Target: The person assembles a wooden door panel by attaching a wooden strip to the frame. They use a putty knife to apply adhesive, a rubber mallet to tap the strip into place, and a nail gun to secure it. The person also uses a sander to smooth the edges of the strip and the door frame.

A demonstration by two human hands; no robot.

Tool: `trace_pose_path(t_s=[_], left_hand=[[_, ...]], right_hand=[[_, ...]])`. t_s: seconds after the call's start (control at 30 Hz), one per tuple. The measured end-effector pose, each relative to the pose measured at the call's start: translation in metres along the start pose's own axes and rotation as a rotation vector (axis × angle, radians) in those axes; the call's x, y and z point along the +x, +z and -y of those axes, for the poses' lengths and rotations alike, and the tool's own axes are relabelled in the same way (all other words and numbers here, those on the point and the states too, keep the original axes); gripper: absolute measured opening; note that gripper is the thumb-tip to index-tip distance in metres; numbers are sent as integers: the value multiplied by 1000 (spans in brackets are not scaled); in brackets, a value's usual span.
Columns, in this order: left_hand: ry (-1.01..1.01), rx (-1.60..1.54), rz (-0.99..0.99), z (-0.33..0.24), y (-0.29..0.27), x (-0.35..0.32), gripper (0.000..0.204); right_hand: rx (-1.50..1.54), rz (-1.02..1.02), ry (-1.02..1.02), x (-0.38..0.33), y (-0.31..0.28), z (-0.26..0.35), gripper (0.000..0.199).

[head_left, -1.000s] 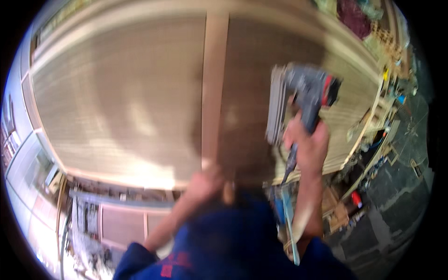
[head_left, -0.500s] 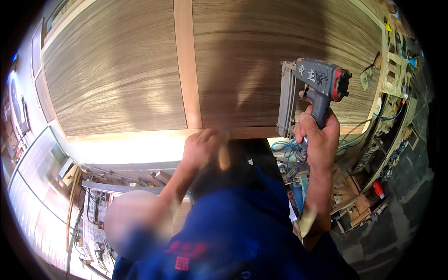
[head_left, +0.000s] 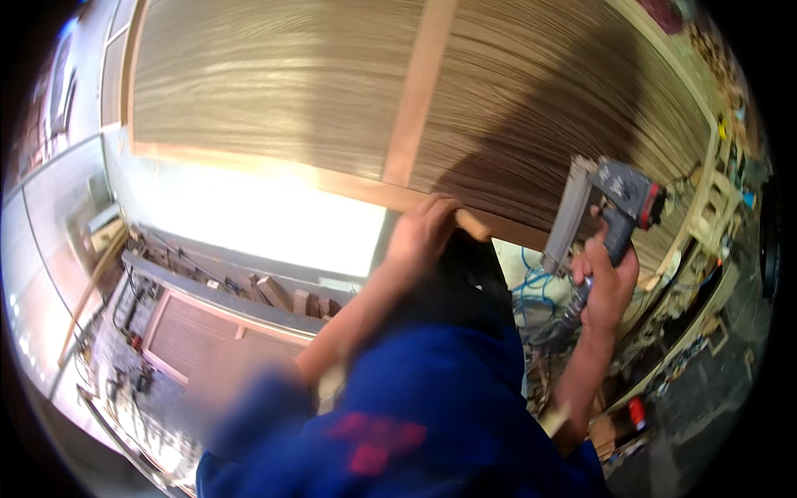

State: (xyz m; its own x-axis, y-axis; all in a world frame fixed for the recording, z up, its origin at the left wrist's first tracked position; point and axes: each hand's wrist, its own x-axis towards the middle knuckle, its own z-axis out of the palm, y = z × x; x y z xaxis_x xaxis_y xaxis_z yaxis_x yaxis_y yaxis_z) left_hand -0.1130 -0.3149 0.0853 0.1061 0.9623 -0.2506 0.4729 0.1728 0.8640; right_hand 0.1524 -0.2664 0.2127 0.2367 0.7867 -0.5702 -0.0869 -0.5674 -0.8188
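Top: bright blue work shirt, filling the 6 o'clock part of the view.
Marking: red printed patch on the blue cloth.
Sleeves: short, both forearms bare.
Hands: bare, no gloves.

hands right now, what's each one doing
Left hand: closed on the near edge of the wood panel.
Right hand: closed on the grey nail gun.

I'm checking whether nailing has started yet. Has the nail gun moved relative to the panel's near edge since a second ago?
Yes. The nail gun has come down off the wood panel face to its near edge, gripped in the right hand.
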Motion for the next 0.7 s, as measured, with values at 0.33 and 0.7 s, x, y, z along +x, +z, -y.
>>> trace_pose_path(t_s=[0.33,0.7], left_hand=[[-21,-191,-393,12,50,-5,26],[-35,-216,-391,13,53,0,24]], right_hand=[[-218,65,13,-18,-6,-3,42],[-238,141,-8,-19,1,-1,45]])
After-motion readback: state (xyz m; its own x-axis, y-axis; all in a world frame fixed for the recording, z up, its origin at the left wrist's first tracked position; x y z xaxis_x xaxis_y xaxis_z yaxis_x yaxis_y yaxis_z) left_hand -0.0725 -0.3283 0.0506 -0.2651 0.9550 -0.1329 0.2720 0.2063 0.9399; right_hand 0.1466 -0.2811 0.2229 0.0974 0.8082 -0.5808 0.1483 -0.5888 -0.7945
